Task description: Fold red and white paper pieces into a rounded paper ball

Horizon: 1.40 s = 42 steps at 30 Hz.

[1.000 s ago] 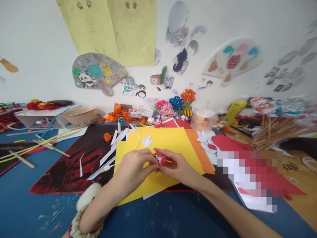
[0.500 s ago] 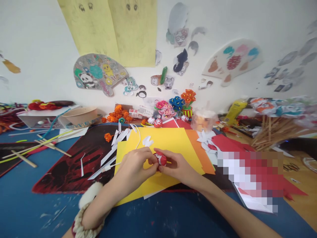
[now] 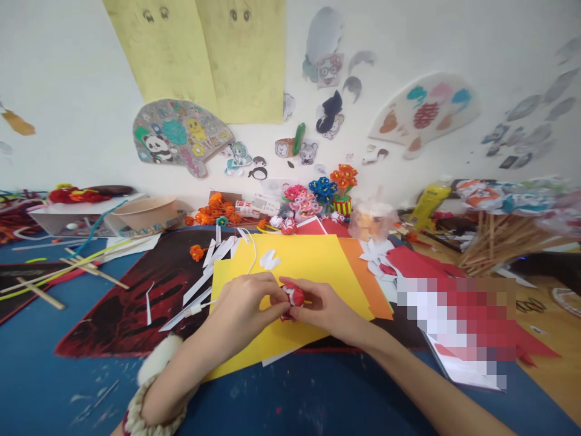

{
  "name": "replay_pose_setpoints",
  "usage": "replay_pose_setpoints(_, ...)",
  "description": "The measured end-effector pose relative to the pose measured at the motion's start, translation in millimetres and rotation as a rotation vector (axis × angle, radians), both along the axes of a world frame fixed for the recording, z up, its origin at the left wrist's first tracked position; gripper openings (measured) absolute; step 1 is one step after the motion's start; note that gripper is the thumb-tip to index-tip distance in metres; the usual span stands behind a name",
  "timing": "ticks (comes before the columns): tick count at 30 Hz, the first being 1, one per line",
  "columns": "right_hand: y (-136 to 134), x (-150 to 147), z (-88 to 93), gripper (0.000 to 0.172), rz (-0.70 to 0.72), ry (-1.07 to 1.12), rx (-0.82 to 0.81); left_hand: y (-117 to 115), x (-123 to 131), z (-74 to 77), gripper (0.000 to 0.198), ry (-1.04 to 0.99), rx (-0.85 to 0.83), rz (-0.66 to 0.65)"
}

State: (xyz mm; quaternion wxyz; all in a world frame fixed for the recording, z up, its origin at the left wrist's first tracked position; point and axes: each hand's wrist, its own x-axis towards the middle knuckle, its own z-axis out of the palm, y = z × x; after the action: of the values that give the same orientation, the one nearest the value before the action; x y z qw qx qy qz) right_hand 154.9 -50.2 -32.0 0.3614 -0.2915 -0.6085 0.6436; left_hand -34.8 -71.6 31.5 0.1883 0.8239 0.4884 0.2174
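Between both hands is a small red and white folded-paper ball (image 3: pixel 296 295), held above the yellow paper sheets (image 3: pixel 308 257). My left hand (image 3: pixel 249 303) pinches its left side with thumb and forefinger. From the right, my right hand (image 3: pixel 324 307) grips it between thumb and fingers. The fingers hide part of the ball. Small white paper pieces (image 3: pixel 269 260) lie on the yellow sheet just beyond my hands. A similar red and white ball (image 3: pixel 288 226) sits at the back of the desk.
White paper strips (image 3: pixel 206 272) and a white cable (image 3: pixel 195 309) lie to the left on a dark mat (image 3: pixel 136 309). Red paper (image 3: pixel 420 266) and a partly pixelated tablet-like device (image 3: pixel 472 369) are at right. Pipe-cleaner flowers (image 3: pixel 323 189) and a bowl (image 3: pixel 145 210) stand along the wall.
The ball has turned slightly in my fingers, and both hands keep hold of it. The whole view has shifted a little.
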Motion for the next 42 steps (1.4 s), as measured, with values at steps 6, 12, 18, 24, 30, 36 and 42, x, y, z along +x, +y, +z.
replay_pose_setpoints(6, -0.5, -0.6, 2.0, 0.058, 0.031, 0.006, -0.002, -2.9, 4.7, -2.6, 0.011, 0.008, 0.019, 0.044)
replay_pose_setpoints(12, -1.0, -1.4, 0.6, 0.064, 0.004, 0.024, -0.037, -1.0, 3.4, -0.7, 0.013, -0.038, 0.009, 0.045)
replay_pose_setpoints(18, -0.7, -1.0, -0.2, 0.064, -0.021, 0.004, -0.022, 0.9, -1.4, 3.1, 0.011, -0.034, -0.022, 0.003)
replay_pose_setpoints(24, -3.7, -4.2, 1.2, 0.054, -0.032, 0.025, 0.037, -4.1, 4.8, 0.2, 0.014, -0.01, 0.032, 0.056)
replay_pose_setpoints(30, -2.7, 0.9, 7.0, 0.053, 0.02, 0.108, -0.06, -1.6, -1.5, 6.1, 0.013, -0.135, 0.098, -0.047)
replay_pose_setpoints(36, -5.6, 2.2, 17.9, 0.05, -0.053, 0.247, -0.088, -2.1, -5.5, 13.7, 0.013, -0.223, 0.261, 0.049)
replay_pose_setpoints(42, -1.6, 0.8, 13.8, 0.047, -0.089, 0.283, -0.049, -8.1, 2.5, 7.1, 0.007, -0.172, 0.26, -0.002)
